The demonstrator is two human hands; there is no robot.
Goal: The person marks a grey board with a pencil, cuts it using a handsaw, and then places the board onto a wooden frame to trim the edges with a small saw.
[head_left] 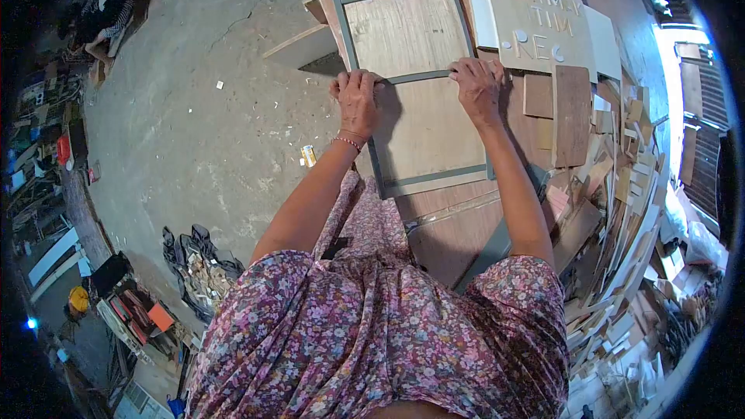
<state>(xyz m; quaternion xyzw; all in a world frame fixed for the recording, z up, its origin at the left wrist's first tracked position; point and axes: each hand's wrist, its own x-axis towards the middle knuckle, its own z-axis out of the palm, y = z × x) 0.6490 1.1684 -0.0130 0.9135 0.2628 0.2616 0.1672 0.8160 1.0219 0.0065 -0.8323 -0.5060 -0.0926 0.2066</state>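
Note:
A light wooden panel (427,128) with grey strips along its edges and one across its middle lies on a brown work table (454,229). My left hand (358,101) is on the panel's left edge near the cross strip, fingers curled over the frame. On the opposite edge, at about the same height, my right hand (478,89) has its fingers bent round the grey strip. Both hands are closed on the frame, and the thumbs point inward over the panel.
Boards with raised letters (535,23) lie at the table's upper right. Beside them is a brown wooden block (570,116). Stacked wood offcuts (621,209) line the right side. A person (105,23) is at the upper left, beyond the concrete floor (194,109).

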